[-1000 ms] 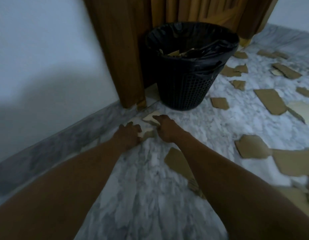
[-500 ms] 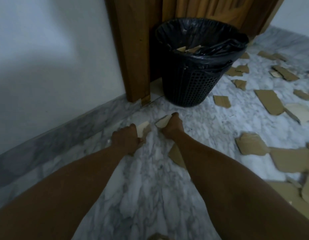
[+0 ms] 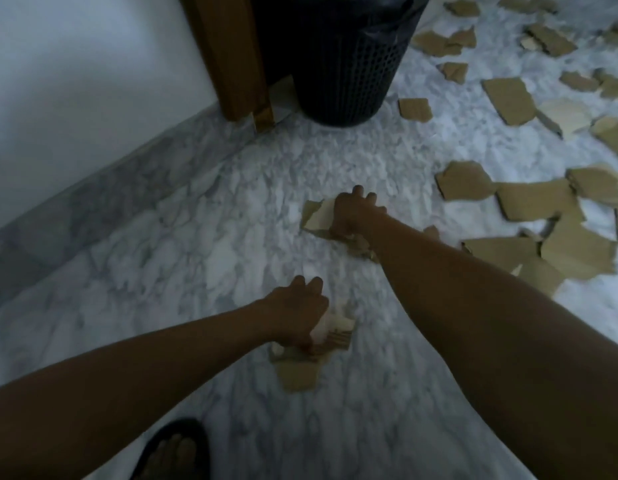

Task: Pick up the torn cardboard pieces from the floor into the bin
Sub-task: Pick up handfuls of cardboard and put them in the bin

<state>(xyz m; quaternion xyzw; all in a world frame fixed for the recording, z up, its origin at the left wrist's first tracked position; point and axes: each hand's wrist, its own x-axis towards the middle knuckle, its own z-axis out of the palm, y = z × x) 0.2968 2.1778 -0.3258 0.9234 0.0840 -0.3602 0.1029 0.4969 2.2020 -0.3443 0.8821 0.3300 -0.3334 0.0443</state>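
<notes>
The right hand (image 3: 352,213) is down on the marble floor (image 3: 196,254) in front of the bin (image 3: 342,64). Its fingers are curled over a pale cardboard piece (image 3: 316,218), whose edge sticks out on the thumb side. The left hand (image 3: 297,313) is farther from the bin and grips pale scraps (image 3: 338,329) that poke out past its thumb. A brown sheet (image 3: 297,374) lies flat just beneath that hand. More torn pieces (image 3: 508,98) are scattered over the floor to the right of the bin, well apart from the left hand. A sandalled foot (image 3: 172,448) shows farthest from the bin.
</notes>
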